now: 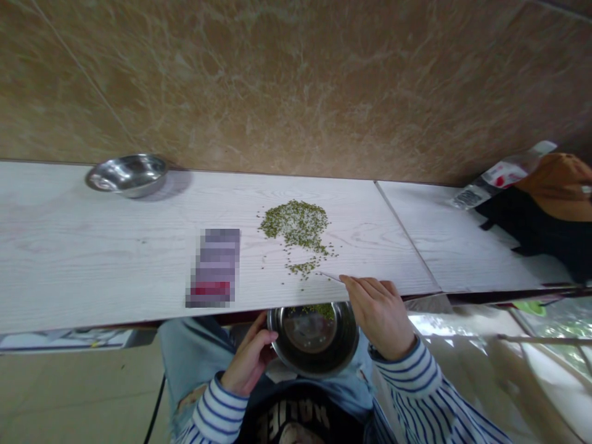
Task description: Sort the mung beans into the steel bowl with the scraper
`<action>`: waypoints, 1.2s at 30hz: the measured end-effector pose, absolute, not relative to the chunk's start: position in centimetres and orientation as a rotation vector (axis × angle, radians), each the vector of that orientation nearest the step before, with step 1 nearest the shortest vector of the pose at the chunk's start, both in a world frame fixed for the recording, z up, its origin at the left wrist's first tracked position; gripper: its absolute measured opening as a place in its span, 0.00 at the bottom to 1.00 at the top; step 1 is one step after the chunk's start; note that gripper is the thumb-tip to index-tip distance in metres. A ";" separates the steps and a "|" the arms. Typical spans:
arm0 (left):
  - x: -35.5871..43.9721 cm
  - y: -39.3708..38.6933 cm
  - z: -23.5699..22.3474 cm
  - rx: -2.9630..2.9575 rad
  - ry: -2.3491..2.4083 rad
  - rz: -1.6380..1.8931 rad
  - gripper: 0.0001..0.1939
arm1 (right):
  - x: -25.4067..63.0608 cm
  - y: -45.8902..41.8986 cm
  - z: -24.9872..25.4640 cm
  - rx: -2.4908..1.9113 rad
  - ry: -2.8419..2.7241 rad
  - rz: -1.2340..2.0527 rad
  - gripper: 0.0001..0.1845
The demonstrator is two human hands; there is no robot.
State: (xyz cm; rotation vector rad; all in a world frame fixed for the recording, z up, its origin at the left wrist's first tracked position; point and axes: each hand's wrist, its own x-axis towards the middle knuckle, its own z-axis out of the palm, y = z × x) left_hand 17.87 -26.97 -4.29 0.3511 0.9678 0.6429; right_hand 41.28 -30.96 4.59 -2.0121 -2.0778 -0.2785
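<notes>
Small green beans (298,222) lie spread on the white wood-grain table, with a smaller cluster trailing toward the front edge. My left hand (252,356) grips the left rim of a steel bowl (311,370), held just below the table edge over my lap. Some green beans sit inside it along its far side. My right hand (377,311) is closed on a thin, pale, pointed stick-like tool (329,275); its exact kind is unclear. The tool's tip touches or hovers by the small bean cluster, right of it.
A second steel bowl (129,175) stands at the back left by the marbled wall. A blurred-out phone-like rectangle (215,265) lies left of the beans. At the right are a clear plastic package (504,176) and a black and brown bag (550,213). A seam crosses the table.
</notes>
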 end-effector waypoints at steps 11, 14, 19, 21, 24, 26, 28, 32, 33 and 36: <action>17.9 -27.2 -3.7 0.383 0.936 0.646 0.22 | 40.1 -30.2 4.5 -1.963 -2.113 -0.254 0.14; 17.8 -27.3 -3.7 0.378 0.933 0.652 0.22 | 40.1 -30.0 4.5 -1.972 -2.092 -0.260 0.14; 17.7 -27.4 -3.9 0.377 0.923 0.661 0.21 | 40.1 -30.0 4.5 -1.959 -2.116 -0.246 0.14; 17.6 -27.4 -3.9 0.373 0.921 0.664 0.22 | 40.1 -30.2 4.5 -1.948 -2.125 -0.242 0.14; 17.6 -27.5 -3.9 0.371 0.930 0.662 0.22 | 40.1 -30.3 4.5 -1.945 -2.110 -0.250 0.15; 17.6 -27.5 -3.8 0.371 0.944 0.662 0.21 | 40.1 -30.3 4.6 -1.948 -2.107 -0.243 0.15; 17.6 -27.5 -3.7 0.372 0.951 0.663 0.21 | 40.0 -30.3 4.6 -1.948 -2.119 -0.231 0.15; 17.6 -27.5 -3.6 0.379 0.943 0.666 0.21 | 39.8 -30.5 4.5 -1.947 -2.145 -0.219 0.15; 17.6 -27.6 -3.6 0.379 0.943 0.669 0.21 | 39.8 -30.5 4.5 -1.945 -2.147 -0.215 0.16; 17.6 -27.6 -3.6 0.386 0.940 0.673 0.21 | 39.7 -30.8 4.4 -1.945 -2.142 -0.203 0.16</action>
